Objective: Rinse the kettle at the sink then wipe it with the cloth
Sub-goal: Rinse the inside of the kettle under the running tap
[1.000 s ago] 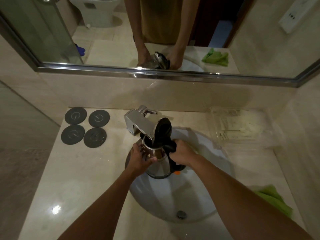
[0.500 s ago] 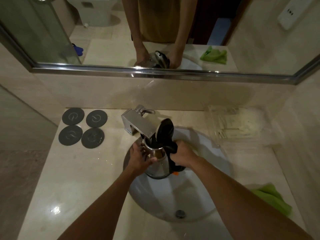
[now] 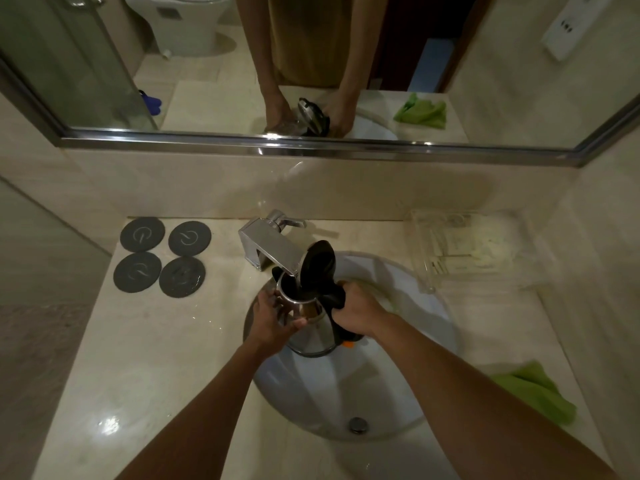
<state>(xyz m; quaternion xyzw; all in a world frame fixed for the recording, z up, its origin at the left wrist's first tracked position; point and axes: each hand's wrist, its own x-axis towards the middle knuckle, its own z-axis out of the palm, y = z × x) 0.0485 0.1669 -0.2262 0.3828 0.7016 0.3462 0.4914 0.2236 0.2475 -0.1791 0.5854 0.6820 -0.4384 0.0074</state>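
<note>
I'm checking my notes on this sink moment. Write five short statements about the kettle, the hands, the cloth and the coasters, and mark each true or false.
1. The kettle is held over the basin with its lid open. True.
2. The right hand grips the kettle's black handle. True.
3. The left hand is wiping the kettle with the green cloth. False: that hand holds the kettle's steel body, and the cloth lies on the counter to the right of the basin.
4. Four dark round coasters lie left of the faucet. True.
5. The kettle stands on the counter beside the coasters. False: both hands hold it under the faucet spout.
</note>
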